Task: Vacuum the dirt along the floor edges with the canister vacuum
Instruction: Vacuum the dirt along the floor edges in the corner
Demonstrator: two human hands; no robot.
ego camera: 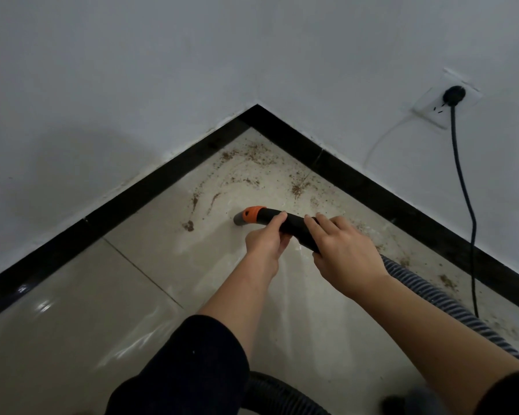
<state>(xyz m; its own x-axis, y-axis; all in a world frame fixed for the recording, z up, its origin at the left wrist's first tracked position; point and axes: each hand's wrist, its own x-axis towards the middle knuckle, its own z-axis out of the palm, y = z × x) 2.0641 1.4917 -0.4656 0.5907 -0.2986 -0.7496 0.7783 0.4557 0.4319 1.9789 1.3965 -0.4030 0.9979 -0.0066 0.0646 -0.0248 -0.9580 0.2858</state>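
The vacuum's black handle tube (291,224) ends in an orange collar (253,213) and a grey nozzle tip (239,219) that points down-left at the tiled floor. My left hand (265,239) grips the tube just behind the collar. My right hand (343,253) holds the tube's rear end, fingers curled over it. The ribbed grey hose (450,307) runs from there to the lower right. Brown dirt (252,155) lies scattered in the room corner beyond the nozzle, with more dirt streaks (195,202) to its left and dirt crumbs (447,281) along the right skirting.
Two white walls meet at a corner with a black skirting board (162,181). A black power cord (465,190) hangs from a plug (454,95) in a wall socket on the right and runs down to the floor. A black hose loop (270,393) lies at the bottom.
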